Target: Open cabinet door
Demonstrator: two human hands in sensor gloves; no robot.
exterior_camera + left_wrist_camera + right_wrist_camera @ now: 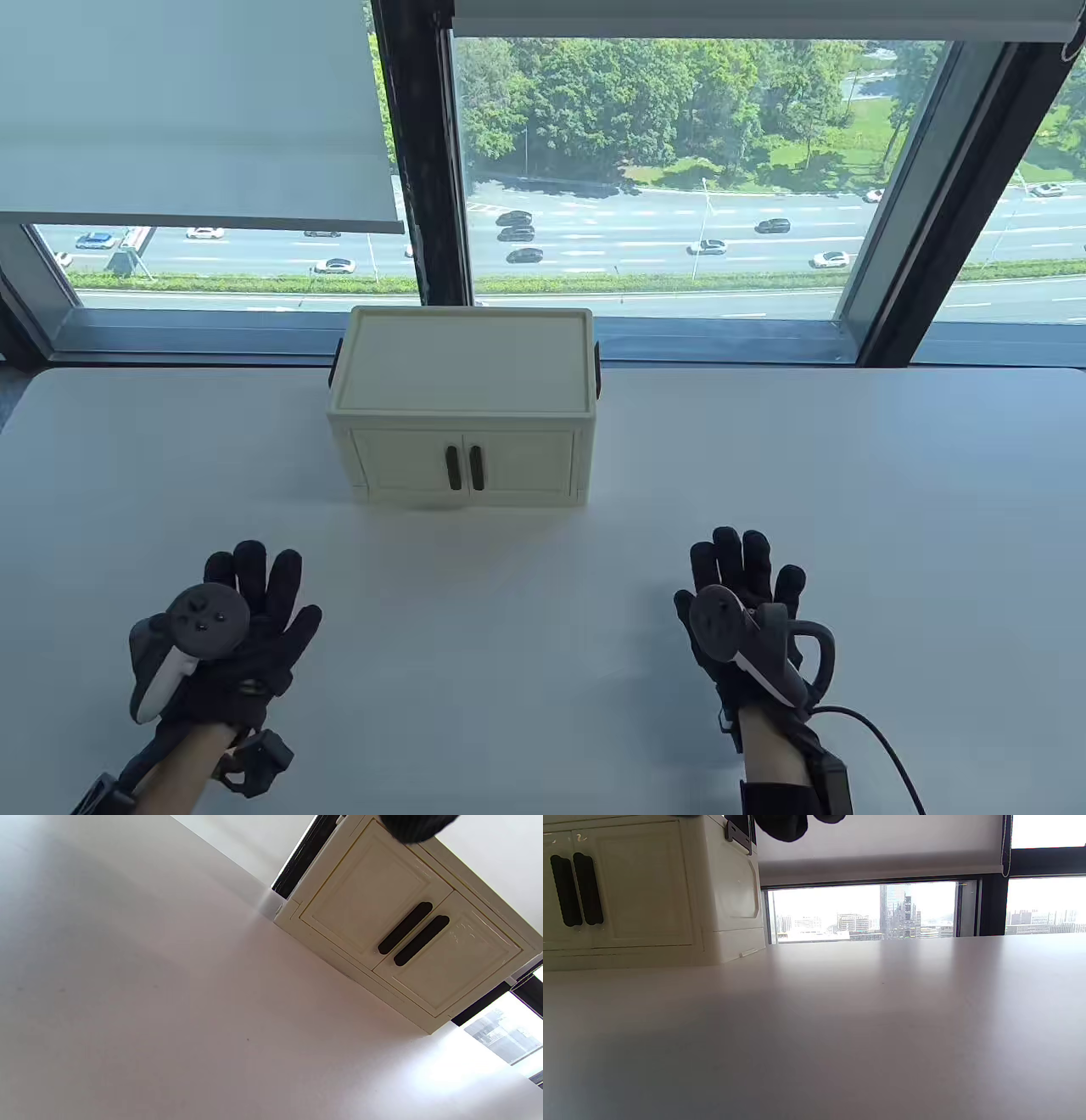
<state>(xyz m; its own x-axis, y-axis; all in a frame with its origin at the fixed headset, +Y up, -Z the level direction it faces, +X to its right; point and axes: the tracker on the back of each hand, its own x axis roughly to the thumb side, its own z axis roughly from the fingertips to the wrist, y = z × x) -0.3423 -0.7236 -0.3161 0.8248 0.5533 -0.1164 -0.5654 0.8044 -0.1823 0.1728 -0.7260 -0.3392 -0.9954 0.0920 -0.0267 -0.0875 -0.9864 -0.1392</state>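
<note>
**Both gloved hands flat and apart, cream cabinet closed between and beyond them**

The left hand (233, 632), in a black sensor glove, lies palm down near the table's front edge on the left side, its fingers spread wide and holding nothing. A round dark tracker with a white grip (191, 641) is strapped across its back. In the left wrist view only one dark fingertip (418, 827) hangs in at the top edge, over the cabinet's upper left.

The right hand (747, 615), in the same kind of black glove, lies palm down on the right side of the table, fingers extended and a little fanned, also holding nothing. Its dark tracker with a looped guard (764, 641) sits on the back of the hand, and a black cable (887, 747) runs off from the wrist toward the bottom edge. In the right wrist view two dark fingertips (785, 825) show at the top edge.

Both hands rest on a plain white table (764, 475), well apart from each other.

Beyond them, roughly centred between the two and toward the far edge, stands the small cream plastic cabinet (462, 403) with a flat recessed top. Its two panelled front doors, left door (367, 889) and right door (456, 961), are both closed, meeting at the middle. Two slim black vertical handles (465, 467) sit side by side at that seam. A dark clip (738, 834) shows on the cabinet's right side wall. Neither hand touches the cabinet.

Behind the table is a large window with dark frames (428, 170), a white roller blind (195, 110) half lowered on the left.
</note>
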